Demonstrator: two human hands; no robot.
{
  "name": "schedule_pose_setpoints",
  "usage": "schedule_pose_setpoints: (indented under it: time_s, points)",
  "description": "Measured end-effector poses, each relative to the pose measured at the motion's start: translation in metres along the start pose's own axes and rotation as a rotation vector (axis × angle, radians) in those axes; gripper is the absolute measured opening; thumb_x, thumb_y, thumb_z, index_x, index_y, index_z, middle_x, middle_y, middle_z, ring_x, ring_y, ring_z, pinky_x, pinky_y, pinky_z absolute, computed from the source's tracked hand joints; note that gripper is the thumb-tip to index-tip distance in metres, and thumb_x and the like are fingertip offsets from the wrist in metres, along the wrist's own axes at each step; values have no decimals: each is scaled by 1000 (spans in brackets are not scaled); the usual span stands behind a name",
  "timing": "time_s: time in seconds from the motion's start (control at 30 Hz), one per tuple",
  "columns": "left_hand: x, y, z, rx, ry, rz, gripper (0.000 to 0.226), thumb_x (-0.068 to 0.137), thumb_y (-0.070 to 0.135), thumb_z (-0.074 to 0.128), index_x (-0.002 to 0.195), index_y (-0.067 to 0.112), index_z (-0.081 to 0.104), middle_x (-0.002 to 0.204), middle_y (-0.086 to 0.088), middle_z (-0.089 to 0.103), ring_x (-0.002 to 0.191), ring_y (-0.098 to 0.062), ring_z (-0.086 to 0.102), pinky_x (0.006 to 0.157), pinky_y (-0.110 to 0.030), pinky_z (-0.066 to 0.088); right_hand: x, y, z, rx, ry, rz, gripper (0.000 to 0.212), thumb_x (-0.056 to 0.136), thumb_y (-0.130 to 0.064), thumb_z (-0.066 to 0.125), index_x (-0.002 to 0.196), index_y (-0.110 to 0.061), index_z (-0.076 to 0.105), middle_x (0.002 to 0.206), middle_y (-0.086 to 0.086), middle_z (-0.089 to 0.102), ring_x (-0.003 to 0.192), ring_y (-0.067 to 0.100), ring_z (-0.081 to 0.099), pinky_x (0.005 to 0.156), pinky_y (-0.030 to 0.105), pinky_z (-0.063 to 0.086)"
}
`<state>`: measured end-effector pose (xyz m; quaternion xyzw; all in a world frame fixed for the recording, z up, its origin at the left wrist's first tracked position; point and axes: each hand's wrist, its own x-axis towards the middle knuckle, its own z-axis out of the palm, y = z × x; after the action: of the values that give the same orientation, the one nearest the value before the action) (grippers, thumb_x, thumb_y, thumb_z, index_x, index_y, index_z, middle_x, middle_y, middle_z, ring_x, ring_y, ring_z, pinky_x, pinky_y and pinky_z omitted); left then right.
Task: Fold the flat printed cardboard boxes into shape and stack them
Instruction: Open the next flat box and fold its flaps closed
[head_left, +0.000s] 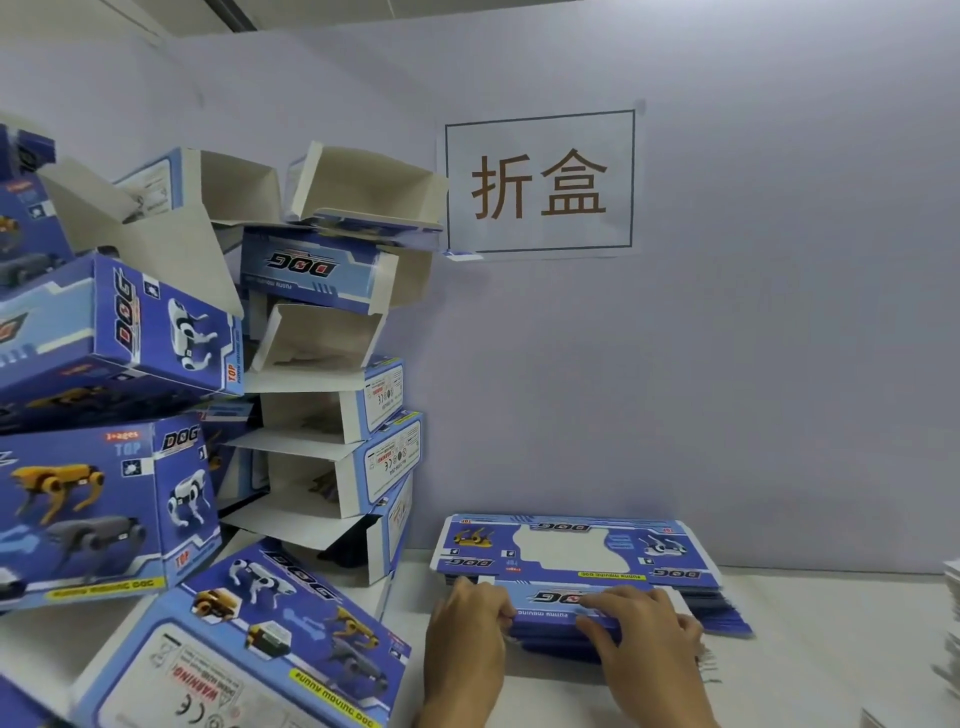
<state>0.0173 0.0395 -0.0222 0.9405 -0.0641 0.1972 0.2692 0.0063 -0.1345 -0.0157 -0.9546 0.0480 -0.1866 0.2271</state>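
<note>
In the head view, both hands work at the near edge of the flat stack (571, 551) on the table (831, 649). The left hand (467, 623) curls its fingers around the top blank's (558, 597) corner, and the right hand (641, 631) lays fingers on it, probably to separate one sheet. Folded boxes (130, 499) stand piled left of the fingers.

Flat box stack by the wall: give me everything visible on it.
The flat box stack is a low pile of unfolded blue printed cardboard blanks showing "DOG" lettering, robot-dog pictures and a white cut-out panel. It lies on the white table against the wall, its lower sheets fanned out at the right. The left hand grips the near left edge with curled fingers; the right hand rests on the near edge, fingers over it.
</note>
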Motion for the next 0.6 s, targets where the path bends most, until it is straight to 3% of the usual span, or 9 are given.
schedule_pose_setpoints:
  time_s: [0.07, 0.1, 0.2, 0.33, 0.5, 0.6]
  points:
    - [0, -1, 2, 50, 27, 53, 12, 100, 19, 53, 91, 22, 59, 105, -4, 62, 104, -28, 61, 73, -21, 49, -2, 0, -1, 12, 6, -26, 33, 94, -56, 55, 127, -51, 58, 139, -24, 50, 132, 6, 35, 108, 40, 25]
    - [1, -1, 3, 82, 16, 79, 15, 100, 16, 49, 89, 23, 57, 105, -3, 63, 101, -26, 60, 73, -23, 48, -3, 0, -2, 21, 5, -38, 33, 95, -56, 55, 127, -51, 58, 140, -24, 49, 133, 6, 35, 108, 39, 24]
    - [0, -2, -3, 40, 30, 29, 20, 99, 12, 45, 93, 28, 55, 111, 4, 64, 97, -13, 52, 69, -22, 40, -6, -1, -2, 35, -27, -69, 35, 95, -56, 55, 130, -53, 54, 149, -25, 42, 142, 4, 29, 113, 41, 17]
    - [4, -4, -4, 14, 23, 38, 17, 100, 15, 48, 93, 28, 57, 112, 6, 64, 103, -11, 54, 65, -16, 39, -7, -3, -2, 19, -57, -93, 37, 93, -60, 54, 130, -54, 52, 148, -28, 41, 142, 2, 29, 115, 44, 15]
    - [7, -7, -10, -67, -23, -11, 24, 97, 13, 50, 88, 30, 64, 103, 8, 69, 100, -11, 62, 80, -26, 52, -5, -4, -2, 16, -36, -114, 38, 92, -63, 54, 128, -53, 56, 144, -26, 48, 139, 3, 34, 113, 43, 17]
    - [7, -5, -9, -81, 52, 24, 19, 101, 18, 51, 93, 29, 63, 107, 7, 67, 96, -7, 57, 69, -16, 44, -6, -3, -1, 6, 11, -139, 40, 91, -64, 53, 130, -52, 55, 142, -26, 49, 136, 2, 36, 112, 40, 18]
